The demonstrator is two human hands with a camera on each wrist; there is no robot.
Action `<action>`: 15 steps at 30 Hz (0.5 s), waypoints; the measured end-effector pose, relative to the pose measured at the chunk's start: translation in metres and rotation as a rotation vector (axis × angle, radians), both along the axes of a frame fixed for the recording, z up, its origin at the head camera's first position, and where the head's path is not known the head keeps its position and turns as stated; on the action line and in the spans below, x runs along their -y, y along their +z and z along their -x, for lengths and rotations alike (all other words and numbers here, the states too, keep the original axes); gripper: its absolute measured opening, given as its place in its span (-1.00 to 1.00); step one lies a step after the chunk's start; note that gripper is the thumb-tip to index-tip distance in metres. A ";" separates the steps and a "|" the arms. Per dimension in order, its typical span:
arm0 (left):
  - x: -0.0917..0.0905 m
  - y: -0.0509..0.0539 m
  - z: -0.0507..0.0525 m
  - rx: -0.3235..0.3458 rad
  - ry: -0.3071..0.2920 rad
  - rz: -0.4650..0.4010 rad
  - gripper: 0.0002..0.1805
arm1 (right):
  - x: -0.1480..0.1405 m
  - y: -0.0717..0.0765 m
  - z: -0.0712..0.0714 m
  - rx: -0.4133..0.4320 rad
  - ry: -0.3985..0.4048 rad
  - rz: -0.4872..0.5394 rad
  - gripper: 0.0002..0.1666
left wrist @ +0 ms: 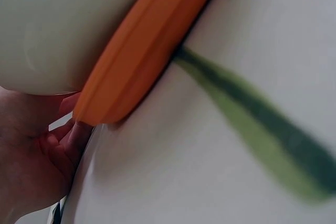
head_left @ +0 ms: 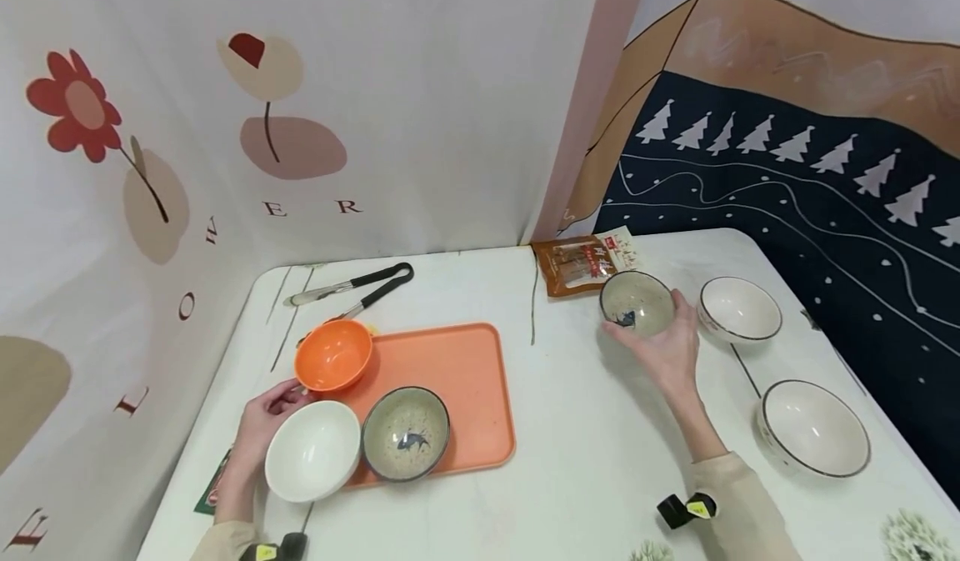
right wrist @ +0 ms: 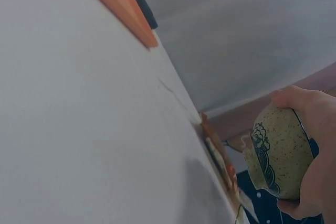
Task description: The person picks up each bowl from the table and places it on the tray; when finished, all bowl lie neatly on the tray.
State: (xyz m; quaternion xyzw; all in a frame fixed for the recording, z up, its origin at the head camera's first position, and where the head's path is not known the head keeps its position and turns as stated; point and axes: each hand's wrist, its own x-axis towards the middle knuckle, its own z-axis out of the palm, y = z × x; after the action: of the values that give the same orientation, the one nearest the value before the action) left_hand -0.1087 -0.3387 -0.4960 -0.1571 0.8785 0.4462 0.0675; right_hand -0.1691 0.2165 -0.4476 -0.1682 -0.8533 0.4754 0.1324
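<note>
In the head view my right hand (head_left: 667, 340) grips a small speckled grey-green bowl (head_left: 637, 301) with a blue motif, thumb and fingers on opposite sides of its rim. The right wrist view shows this bowl (right wrist: 283, 150) tilted, its patterned outside facing the camera. At the left edge of the orange tray (head_left: 480, 403), my left hand (head_left: 258, 428) has its fingers around the rim, seen close in the left wrist view (left wrist: 58, 145). On the tray stand an orange bowl (head_left: 333, 354), a white bowl (head_left: 313, 451) and another speckled bowl (head_left: 405, 433).
Two white dark-rimmed bowls, one farther back (head_left: 740, 308) and one nearer (head_left: 813, 428), stand at the right. A brown food packet (head_left: 577, 265) lies at the back. Black-handled tongs (head_left: 360, 286) lie behind the tray. Beside the left forearm is a green packet (head_left: 212, 486).
</note>
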 end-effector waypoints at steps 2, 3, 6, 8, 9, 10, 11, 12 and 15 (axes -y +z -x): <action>0.000 0.001 -0.001 -0.003 0.003 0.006 -0.36 | 0.007 0.003 0.002 -0.004 0.023 0.002 0.46; 0.000 0.001 -0.001 -0.003 0.004 0.009 -0.37 | 0.011 0.004 0.004 -0.008 0.036 0.000 0.46; -0.001 0.002 -0.001 0.000 0.005 0.009 -0.36 | 0.022 0.009 0.008 -0.020 0.075 -0.006 0.47; -0.001 0.002 -0.001 0.008 0.012 0.004 -0.36 | 0.030 0.013 0.010 -0.026 0.107 -0.012 0.47; -0.001 0.002 -0.001 0.013 0.013 0.001 -0.37 | 0.034 0.014 0.012 -0.026 0.123 -0.015 0.47; -0.001 0.002 -0.001 0.017 0.016 0.000 -0.37 | 0.038 0.016 0.012 -0.025 0.138 -0.019 0.48; 0.000 0.002 -0.001 0.018 0.017 -0.001 -0.37 | 0.042 0.017 0.014 -0.026 0.153 -0.024 0.48; 0.000 0.001 -0.001 0.019 0.017 -0.001 -0.38 | 0.045 0.019 0.015 -0.026 0.167 -0.028 0.47; 0.000 0.001 0.000 0.012 0.020 0.002 -0.39 | 0.057 0.020 0.017 -0.017 0.208 -0.043 0.47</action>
State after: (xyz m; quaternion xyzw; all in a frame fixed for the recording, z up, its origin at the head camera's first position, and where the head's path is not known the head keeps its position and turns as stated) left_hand -0.1090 -0.3385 -0.4950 -0.1687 0.8769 0.4448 0.0682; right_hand -0.1859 0.1593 -0.4273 -0.0719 -0.8750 0.4696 0.0930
